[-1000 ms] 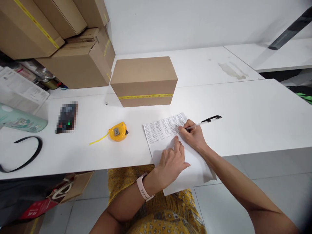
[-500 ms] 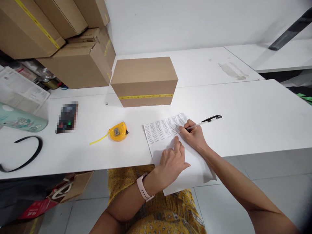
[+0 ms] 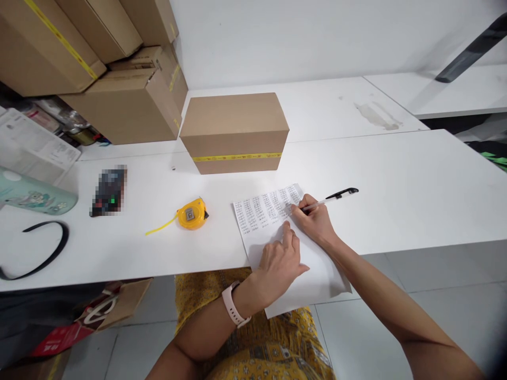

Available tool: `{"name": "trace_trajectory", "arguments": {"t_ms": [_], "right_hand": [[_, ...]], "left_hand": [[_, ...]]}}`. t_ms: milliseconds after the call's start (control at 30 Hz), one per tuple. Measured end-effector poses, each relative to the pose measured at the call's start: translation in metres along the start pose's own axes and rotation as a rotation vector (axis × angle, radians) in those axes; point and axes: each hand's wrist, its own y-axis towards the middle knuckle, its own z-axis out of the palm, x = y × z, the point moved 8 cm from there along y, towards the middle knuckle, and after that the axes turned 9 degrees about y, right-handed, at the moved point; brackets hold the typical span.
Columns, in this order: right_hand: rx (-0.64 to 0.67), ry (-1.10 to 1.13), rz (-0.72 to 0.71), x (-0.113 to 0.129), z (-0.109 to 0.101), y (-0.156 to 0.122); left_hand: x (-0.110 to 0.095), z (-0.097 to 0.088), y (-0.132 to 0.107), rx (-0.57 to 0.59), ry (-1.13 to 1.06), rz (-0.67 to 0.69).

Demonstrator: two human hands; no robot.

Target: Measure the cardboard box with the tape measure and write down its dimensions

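A white sheet of paper (image 3: 257, 245) lies at the table's front edge, its lower part hanging over. Columns of small handwriting fill its upper half. My right hand (image 3: 315, 219) grips a pen (image 3: 341, 193) with a clear barrel and black cap end; the tip is hidden by my fingers at the writing. Flat on the sheet, my left hand (image 3: 279, 261) presses down with its index finger stretched towards the last written lines and its thumb apart. To the left is a yellow tape measure (image 3: 192, 214) with a short piece of tape pulled out.
Behind the paper stands a closed cardboard box (image 3: 235, 124) with yellow tape. More cardboard boxes (image 3: 119, 105) are stacked at the back left. A blurred-out dark object (image 3: 109, 191), a green bottle (image 3: 37, 192) and a black curved band (image 3: 59, 248) lie on the left of the white table (image 3: 388, 184).
The pen's cap end has shifted very slightly left and down in my right hand. My left hand and the paper stay where they were.
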Motion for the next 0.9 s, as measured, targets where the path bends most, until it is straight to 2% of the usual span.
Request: {"name": "trace_trajectory", "arguments": {"t_ms": [333, 400, 500, 567, 600, 733, 767, 833, 900], "right_hand": [[-0.001, -0.003, 0.005, -0.001, 0.001, -0.001], [-0.060, -0.002, -0.036, 0.001, -0.007, 0.002], [-0.220, -0.037, -0.133, 0.005, -0.038, 0.009], [-0.265, -0.172, -0.185, 0.003, -0.064, 0.017], [-0.252, -0.276, -0.210, 0.001, -0.075, 0.022], [-0.161, -0.694, -0.309, -0.014, -0.109, 0.041], [-0.139, -0.764, -0.310, -0.019, -0.114, 0.044], [-0.111, -0.865, -0.278, -0.029, -0.120, 0.051], [-0.085, -0.928, -0.231, -0.033, -0.121, 0.055]], "left_hand": [[0.000, -0.002, 0.002, 0.035, -0.011, 0.001], [0.000, -0.002, 0.000, 0.068, -0.021, 0.000], [0.007, -0.007, -0.008, 0.082, -0.087, 0.045], [0.030, -0.016, -0.018, 0.008, -0.137, 0.020], [0.048, -0.021, -0.025, -0.054, -0.150, -0.029], [0.146, -0.041, -0.056, -0.348, -0.067, -0.321], [0.169, -0.040, -0.063, -0.373, -0.030, -0.386], [0.208, -0.031, -0.073, -0.351, 0.017, -0.500], [0.234, -0.017, -0.078, -0.288, 0.001, -0.562]]}}
